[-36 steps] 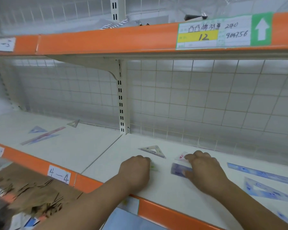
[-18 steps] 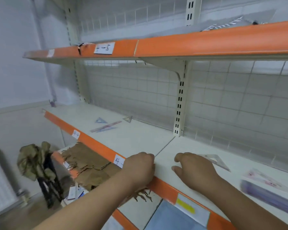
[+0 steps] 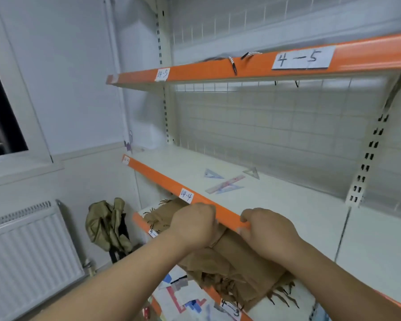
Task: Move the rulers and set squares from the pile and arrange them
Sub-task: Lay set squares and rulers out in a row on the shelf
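Observation:
On the white shelf (image 3: 294,205) labelled 04-4 lie a blue set square (image 3: 210,174), a grey set square (image 3: 252,172), and a pink ruler (image 3: 228,182) resting over another blue set square (image 3: 232,188). My left hand (image 3: 195,224) is at the shelf's orange front edge, knuckles toward me, fingers curled under; what it holds is hidden. My right hand (image 3: 269,230) is beside it, its fingertips and thumb against the orange edge, and nothing shows between them. Both hands are below and in front of the laid-out pieces.
A brown fringed cloth (image 3: 232,265) fills the lower shelf under my hands. The upper shelf's orange edge (image 3: 218,69) hangs overhead. An upright post (image 3: 366,158) divides the bays. On the left are a radiator (image 3: 28,251), an olive bag (image 3: 109,225) and a window.
My view and both hands have swung left, away from the pile on the right bay, which is now out of view. The hands dropped from the shelf top to its front edge.

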Tool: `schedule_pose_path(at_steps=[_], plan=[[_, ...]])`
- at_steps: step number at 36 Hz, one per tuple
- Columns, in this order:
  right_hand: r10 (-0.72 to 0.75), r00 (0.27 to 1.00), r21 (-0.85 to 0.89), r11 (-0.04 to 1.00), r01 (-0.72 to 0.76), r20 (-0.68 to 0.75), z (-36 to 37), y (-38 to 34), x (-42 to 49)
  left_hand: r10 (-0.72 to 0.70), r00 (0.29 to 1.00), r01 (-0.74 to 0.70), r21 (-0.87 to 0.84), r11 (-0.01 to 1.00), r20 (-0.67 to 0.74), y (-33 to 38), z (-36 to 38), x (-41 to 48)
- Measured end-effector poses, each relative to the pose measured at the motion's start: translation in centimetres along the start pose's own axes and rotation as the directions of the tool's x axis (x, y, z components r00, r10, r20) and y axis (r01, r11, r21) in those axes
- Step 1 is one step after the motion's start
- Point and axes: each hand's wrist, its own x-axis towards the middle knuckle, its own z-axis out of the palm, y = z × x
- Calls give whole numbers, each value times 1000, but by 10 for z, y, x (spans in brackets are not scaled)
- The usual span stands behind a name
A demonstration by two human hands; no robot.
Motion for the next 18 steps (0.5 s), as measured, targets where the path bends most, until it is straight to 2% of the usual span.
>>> schedule_pose_path(at_steps=[12, 18], plan=[[10, 996, -87, 996, -2, 92, 23, -39, 86, -42, 999, 45, -89, 995, 35, -82, 26, 41], [17, 998, -86, 996, -12, 54, 34, -23, 142, -51, 998, 54, -88, 995, 37, -107, 34, 86]])
